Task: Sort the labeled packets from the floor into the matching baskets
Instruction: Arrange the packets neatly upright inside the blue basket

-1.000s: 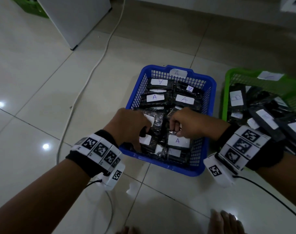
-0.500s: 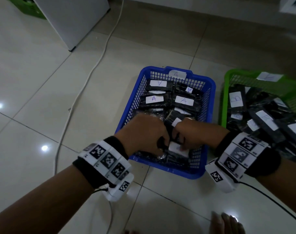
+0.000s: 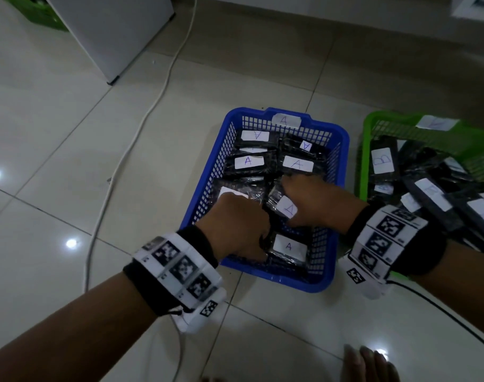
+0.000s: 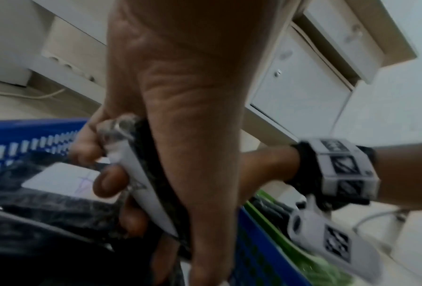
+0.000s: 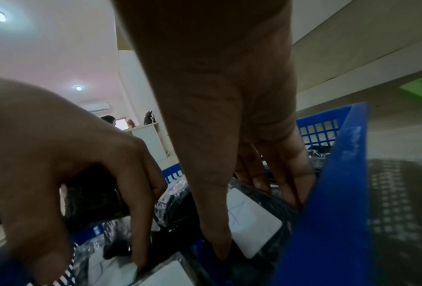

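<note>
The blue basket (image 3: 343, 150), tagged A, holds several black packets with white A labels. Both my hands are inside its near half. My left hand (image 3: 235, 224) has its fingers (image 4: 109, 183) curled round a black packet (image 4: 141, 174) standing on edge. My right hand (image 3: 315, 205) reaches down by the right wall, thumb on one side and fingers (image 5: 290, 183) on the other of an A packet (image 5: 251, 218), also seen in the head view (image 3: 286, 209). Another A packet (image 3: 289, 246) lies flat by the near wall. The green basket (image 3: 365, 139) holds B packets (image 3: 383, 161).
A white cable (image 3: 141, 128) runs over the tiled floor left of the blue basket, past a white cabinet (image 3: 111, 31). A black cable (image 3: 442, 310) trails from my right wrist. Toes of a foot (image 3: 370, 362) show at the bottom edge.
Both hands met over the near packets half a second ago and have since drawn slightly apart. An A label now shows between them, and another by the near wall.
</note>
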